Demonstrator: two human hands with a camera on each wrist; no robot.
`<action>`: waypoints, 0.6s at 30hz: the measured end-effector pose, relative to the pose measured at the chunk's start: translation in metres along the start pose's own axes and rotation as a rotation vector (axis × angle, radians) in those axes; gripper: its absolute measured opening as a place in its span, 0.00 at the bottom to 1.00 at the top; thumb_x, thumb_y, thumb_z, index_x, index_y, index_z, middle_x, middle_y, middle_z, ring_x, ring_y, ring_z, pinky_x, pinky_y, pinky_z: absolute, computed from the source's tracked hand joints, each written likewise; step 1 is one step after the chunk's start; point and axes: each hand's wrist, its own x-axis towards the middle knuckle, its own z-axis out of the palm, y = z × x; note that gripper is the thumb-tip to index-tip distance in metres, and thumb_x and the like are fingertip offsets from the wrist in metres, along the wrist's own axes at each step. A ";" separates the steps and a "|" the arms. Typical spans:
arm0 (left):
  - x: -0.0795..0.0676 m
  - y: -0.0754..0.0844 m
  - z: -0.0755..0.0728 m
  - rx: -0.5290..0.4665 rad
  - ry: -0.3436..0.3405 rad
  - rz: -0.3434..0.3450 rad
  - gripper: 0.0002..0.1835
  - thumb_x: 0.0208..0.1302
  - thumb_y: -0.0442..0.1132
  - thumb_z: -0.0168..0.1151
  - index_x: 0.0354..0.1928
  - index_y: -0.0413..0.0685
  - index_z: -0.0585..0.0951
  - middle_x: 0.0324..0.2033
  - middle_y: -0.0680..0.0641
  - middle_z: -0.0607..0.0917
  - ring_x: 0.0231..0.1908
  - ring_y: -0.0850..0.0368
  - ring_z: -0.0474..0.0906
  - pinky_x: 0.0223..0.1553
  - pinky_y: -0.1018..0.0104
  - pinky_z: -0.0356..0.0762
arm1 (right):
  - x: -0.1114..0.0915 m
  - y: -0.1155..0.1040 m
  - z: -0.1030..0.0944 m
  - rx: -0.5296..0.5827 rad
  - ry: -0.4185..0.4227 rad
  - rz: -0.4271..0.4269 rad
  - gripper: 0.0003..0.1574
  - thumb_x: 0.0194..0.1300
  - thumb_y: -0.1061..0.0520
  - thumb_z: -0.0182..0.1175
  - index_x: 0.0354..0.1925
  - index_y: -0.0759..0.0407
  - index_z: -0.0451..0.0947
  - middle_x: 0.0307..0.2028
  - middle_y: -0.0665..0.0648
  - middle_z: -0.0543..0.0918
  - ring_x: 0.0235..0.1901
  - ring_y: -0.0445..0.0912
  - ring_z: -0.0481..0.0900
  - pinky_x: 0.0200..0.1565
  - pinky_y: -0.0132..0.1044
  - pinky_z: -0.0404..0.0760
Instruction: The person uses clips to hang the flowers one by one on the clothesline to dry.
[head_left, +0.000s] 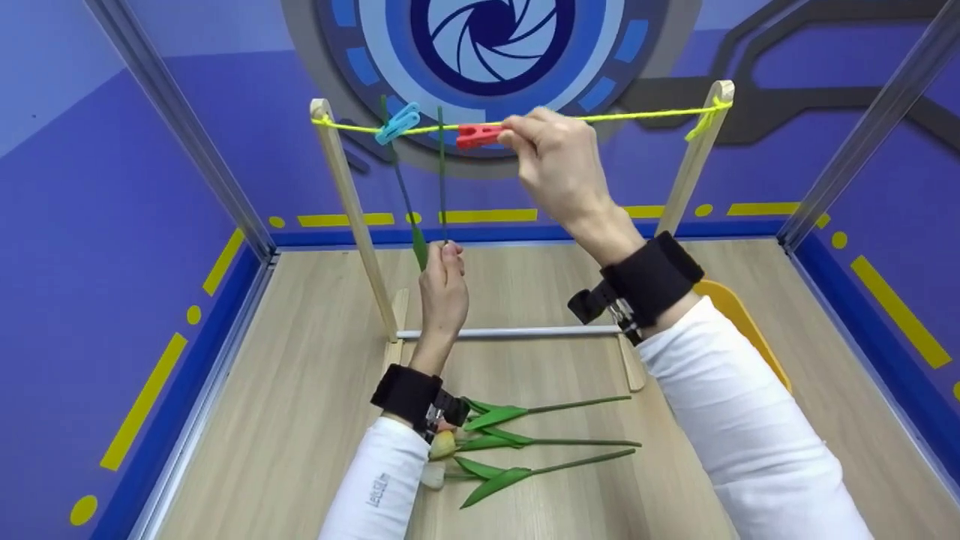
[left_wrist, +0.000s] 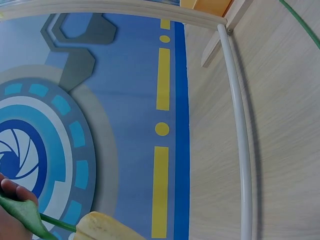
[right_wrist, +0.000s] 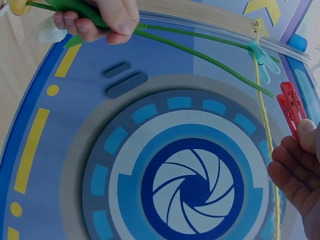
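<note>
My left hand (head_left: pixel 444 292) grips an artificial tulip by its leaves and stem (head_left: pixel 442 180), bloom down. Its yellow bloom (left_wrist: pixel 107 227) shows in the left wrist view, and the stem tip reaches the yellow string (head_left: pixel 645 115). Between thumb and fingers, my right hand (head_left: pixel 562 161) pinches a red clothespin (head_left: pixel 478 136) at the string, just right of that tip. Farther left, a light-blue clothespin (head_left: pixel 398 124) clips another tulip's stem (head_left: pixel 401 180) to the string. That tulip hangs upside down; a whitish bloom (right_wrist: pixel 47 32) shows behind my left hand in the right wrist view.
Two wooden posts (head_left: pixel 352 217) carry the string, with a white rod (head_left: pixel 536 331) between their feet. Three tulips (head_left: pixel 499 476) lie on the table (head_left: pixel 300 420), blooms partly behind my left wrist. An orange-yellow container (head_left: pixel 739 322) stands behind my right forearm. Blue panels enclose the sides and back.
</note>
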 end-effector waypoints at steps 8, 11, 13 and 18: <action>0.001 0.002 0.002 -0.006 -0.012 0.018 0.15 0.81 0.41 0.37 0.42 0.41 0.73 0.25 0.54 0.67 0.24 0.60 0.61 0.27 0.71 0.58 | 0.022 -0.002 -0.009 -0.081 -0.095 0.076 0.17 0.74 0.55 0.54 0.46 0.65 0.86 0.39 0.63 0.87 0.33 0.51 0.78 0.35 0.33 0.71; 0.001 0.002 0.003 -0.004 -0.017 0.018 0.15 0.81 0.41 0.36 0.43 0.41 0.72 0.25 0.54 0.67 0.24 0.60 0.61 0.27 0.71 0.59 | 0.030 -0.003 -0.011 -0.119 -0.129 0.066 0.18 0.74 0.54 0.55 0.46 0.64 0.86 0.40 0.63 0.87 0.36 0.53 0.81 0.39 0.38 0.75; 0.000 0.001 0.004 -0.002 -0.021 0.015 0.15 0.81 0.40 0.36 0.42 0.41 0.72 0.25 0.54 0.67 0.25 0.60 0.62 0.27 0.71 0.59 | 0.034 -0.005 -0.012 -0.144 -0.150 0.061 0.17 0.74 0.54 0.55 0.46 0.64 0.86 0.40 0.63 0.88 0.38 0.53 0.82 0.40 0.39 0.76; 0.001 -0.001 0.005 -0.007 -0.012 0.005 0.15 0.81 0.41 0.36 0.42 0.41 0.72 0.25 0.53 0.67 0.25 0.60 0.62 0.27 0.71 0.59 | 0.044 -0.013 -0.010 -0.190 -0.234 0.071 0.18 0.75 0.54 0.54 0.48 0.64 0.86 0.42 0.63 0.88 0.36 0.53 0.82 0.37 0.37 0.76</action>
